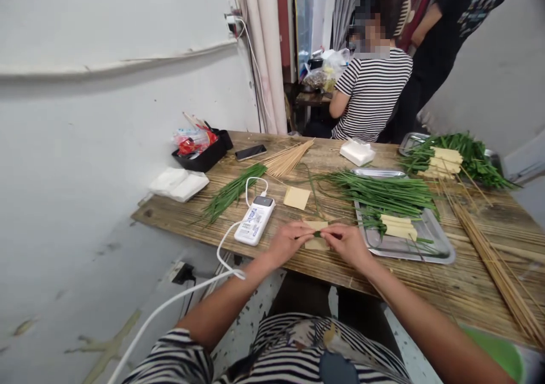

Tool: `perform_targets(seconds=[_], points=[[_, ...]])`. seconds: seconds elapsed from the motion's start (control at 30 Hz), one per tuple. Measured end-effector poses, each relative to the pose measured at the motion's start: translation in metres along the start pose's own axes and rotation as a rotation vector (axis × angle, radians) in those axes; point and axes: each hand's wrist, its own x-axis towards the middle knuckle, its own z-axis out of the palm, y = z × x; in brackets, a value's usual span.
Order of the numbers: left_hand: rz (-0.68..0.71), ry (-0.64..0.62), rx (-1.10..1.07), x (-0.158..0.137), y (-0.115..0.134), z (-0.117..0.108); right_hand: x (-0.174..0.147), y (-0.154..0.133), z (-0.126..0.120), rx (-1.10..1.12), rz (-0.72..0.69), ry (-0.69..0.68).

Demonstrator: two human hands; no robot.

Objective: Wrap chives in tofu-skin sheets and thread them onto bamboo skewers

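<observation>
My left hand (290, 240) and my right hand (346, 242) meet near the table's front edge, fingers pinched. Between their fingertips is a small bunch of green chives (317, 233), mostly covered by the fingers. Under it lies a pale yellow tofu-skin sheet (315, 244), partly hidden by both hands. Just beyond them rests a stack of square tofu-skin sheets (297, 198). To the right, a metal tray (443, 247) bears long chives (387, 190) and several tofu-skin rolls (399, 227) with green ends sticking out.
A white power bank (255, 220) with a cable sits left of my hands. Behind are more chives (234, 191), bamboo skewers (292, 158), a phone (250, 152) and tissues (357, 152). More skewers (496, 265) lie at right. Two people are beyond the table (481, 287).
</observation>
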Motion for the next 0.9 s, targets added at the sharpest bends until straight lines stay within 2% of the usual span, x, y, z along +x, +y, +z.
perform_targets(seconds=[0.23,0.4,0.6,0.67,0.83,0.9], points=[[0.222,-0.111,0.208,-0.006,-0.017,0.002,-0.011,0.011,0.006,-0.089,-0.184,0.005],[0.283,-0.200,0.376,-0.009,-0.018,0.000,-0.016,0.011,0.008,-0.168,-0.259,-0.038],[0.357,-0.249,0.435,-0.007,-0.015,0.000,-0.022,0.019,0.011,-0.330,-0.339,-0.044],[0.371,-0.243,0.444,-0.006,-0.015,0.001,-0.022,0.021,0.011,-0.357,-0.342,-0.050],[0.477,-0.134,0.470,-0.003,-0.019,0.005,-0.019,0.019,0.009,-0.403,-0.354,-0.054],[0.512,-0.144,0.536,-0.004,-0.020,0.005,-0.019,0.015,0.006,-0.483,-0.351,-0.091]])
